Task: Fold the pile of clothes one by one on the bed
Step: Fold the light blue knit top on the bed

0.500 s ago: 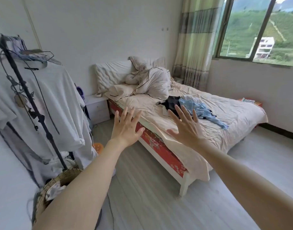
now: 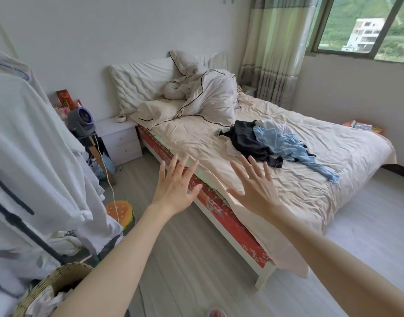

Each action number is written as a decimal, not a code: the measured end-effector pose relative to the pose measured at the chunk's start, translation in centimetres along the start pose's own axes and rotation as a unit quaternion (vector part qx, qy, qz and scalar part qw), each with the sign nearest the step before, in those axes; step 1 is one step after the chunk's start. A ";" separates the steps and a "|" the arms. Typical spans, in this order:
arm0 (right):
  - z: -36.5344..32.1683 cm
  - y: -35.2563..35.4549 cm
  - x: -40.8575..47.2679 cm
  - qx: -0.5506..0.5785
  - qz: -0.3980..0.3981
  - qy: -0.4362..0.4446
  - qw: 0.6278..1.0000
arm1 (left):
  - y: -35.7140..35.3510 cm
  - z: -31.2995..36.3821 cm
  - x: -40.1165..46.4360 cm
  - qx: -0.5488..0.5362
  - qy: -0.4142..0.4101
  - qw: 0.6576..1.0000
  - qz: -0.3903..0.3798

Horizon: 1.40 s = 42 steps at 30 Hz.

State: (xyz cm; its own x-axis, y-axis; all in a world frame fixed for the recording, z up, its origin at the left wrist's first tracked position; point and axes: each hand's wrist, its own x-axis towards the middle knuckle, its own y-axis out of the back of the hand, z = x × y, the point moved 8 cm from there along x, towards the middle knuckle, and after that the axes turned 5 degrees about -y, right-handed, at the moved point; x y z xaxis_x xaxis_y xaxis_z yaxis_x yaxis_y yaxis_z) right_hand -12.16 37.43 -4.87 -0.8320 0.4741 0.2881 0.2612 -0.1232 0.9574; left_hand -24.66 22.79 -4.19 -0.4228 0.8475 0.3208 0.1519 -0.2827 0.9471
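The person has stepped closer to the bed, and both hands now reach out nearer to it than before.

The left hand (image 2: pixel 173 188) and the right hand (image 2: pixel 255 188) are held up in the air with fingers spread wide, and they hold nothing. The messy pile of black, light blue and white clothes (image 2: pixel 271 143) lies in the middle of the wide bed with the wrinkled cream sheet (image 2: pixel 333 193), nearer the head end than the foot end, and well apart from both hands. The clothes look soft, light and floppy, so they will likely sag and slide when lifted. It seems best to pinch the top blue cloth (image 2: pixel 285 143) by an edge or two corners, lift it free, then lay it flat on the sheet.
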 end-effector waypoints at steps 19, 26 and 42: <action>6.0 -16.1 28.2 0.042 -0.112 -0.020 0.993 | -18.4 -14.7 23.4 -0.071 0.067 0.990 -0.100; 8.1 -23.3 37.6 0.045 -0.136 -0.105 0.984 | -26.7 -21.4 32.3 -0.102 0.037 0.979 -0.170; 19.4 -36.0 49.1 0.055 -0.222 -0.264 0.937 | -42.8 -23.3 50.8 -0.138 -0.042 0.933 -0.329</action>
State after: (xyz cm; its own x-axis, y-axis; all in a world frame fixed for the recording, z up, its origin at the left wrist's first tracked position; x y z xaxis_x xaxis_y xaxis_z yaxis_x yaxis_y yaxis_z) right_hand -52.95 82.04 -25.61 -0.5205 0.8257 -0.2174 0.0198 0.2662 0.9637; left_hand -73.48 67.53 -28.24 -0.2709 0.9073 -0.3216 -0.3568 0.2157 0.9089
